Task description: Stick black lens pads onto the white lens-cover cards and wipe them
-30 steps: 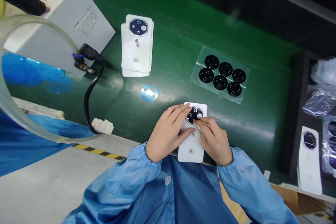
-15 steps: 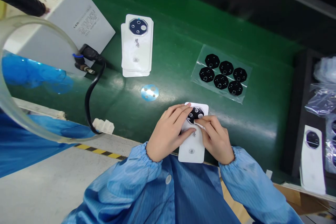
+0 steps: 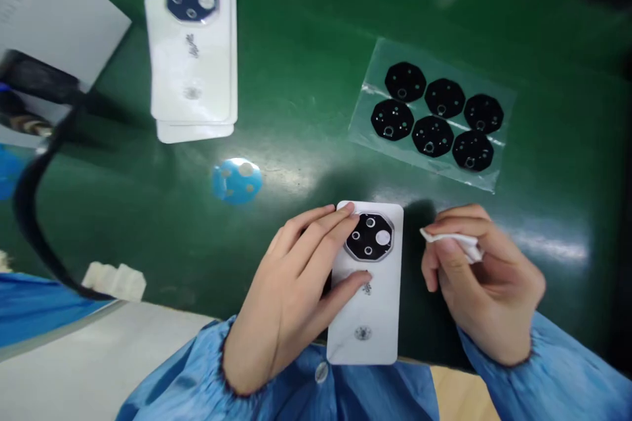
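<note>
A white phone back panel (image 3: 368,316) with a black octagonal camera plate (image 3: 369,237) lies at the table's near edge. My left hand (image 3: 293,289) lies over its left side, with fingers stretched out, fingertips at the camera plate's left rim and the thumb on the printed mark. To the right of the panel, my right hand (image 3: 486,276) is raised and pinches a small folded white wipe (image 3: 459,240) between thumb and fingers. Apart from both hands, a blue round film (image 3: 237,181) with holes rests on the green table.
A stack of similar white panels (image 3: 192,72) sits at the upper left. Several black octagonal plates lie on a clear plastic sheet (image 3: 365,128) at the upper right. On the left are a white box (image 3: 74,6) and a black cable (image 3: 37,237).
My right hand has lifted off the camera plate and moved right with the wipe. My left hand stays on the panel. The view has moved closer to the table.
</note>
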The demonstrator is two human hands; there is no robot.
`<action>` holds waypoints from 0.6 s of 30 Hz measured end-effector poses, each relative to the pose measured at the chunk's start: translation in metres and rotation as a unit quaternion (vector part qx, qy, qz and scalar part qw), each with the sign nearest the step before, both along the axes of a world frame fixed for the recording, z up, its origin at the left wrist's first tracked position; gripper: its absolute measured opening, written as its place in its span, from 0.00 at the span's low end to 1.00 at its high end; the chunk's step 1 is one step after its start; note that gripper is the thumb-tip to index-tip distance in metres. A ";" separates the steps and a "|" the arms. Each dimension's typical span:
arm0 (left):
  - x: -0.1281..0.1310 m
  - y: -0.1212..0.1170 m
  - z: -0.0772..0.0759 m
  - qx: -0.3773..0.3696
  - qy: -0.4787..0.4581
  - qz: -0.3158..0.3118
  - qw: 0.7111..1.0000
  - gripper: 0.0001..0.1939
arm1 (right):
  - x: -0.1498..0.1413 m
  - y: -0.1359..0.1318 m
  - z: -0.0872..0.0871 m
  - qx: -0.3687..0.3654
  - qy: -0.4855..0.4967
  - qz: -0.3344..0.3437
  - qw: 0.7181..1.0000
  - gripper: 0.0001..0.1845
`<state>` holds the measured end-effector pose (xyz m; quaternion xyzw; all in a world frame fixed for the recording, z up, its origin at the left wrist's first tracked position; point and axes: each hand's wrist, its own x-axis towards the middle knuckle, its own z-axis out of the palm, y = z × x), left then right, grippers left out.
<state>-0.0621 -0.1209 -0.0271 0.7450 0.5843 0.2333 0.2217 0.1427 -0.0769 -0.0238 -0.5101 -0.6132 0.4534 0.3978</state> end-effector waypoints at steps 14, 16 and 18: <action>0.000 0.002 0.003 0.001 0.026 -0.013 1.000 0.29 | -0.001 0.007 0.008 0.023 -0.098 0.034 0.994 0.10; -0.001 0.002 0.003 -0.001 0.025 -0.011 1.000 0.29 | 0.000 0.005 0.009 0.051 -0.124 0.074 0.988 0.11; -0.001 0.001 0.003 0.000 0.023 -0.011 1.000 0.29 | 0.000 0.002 0.009 0.087 -0.158 0.130 0.975 0.13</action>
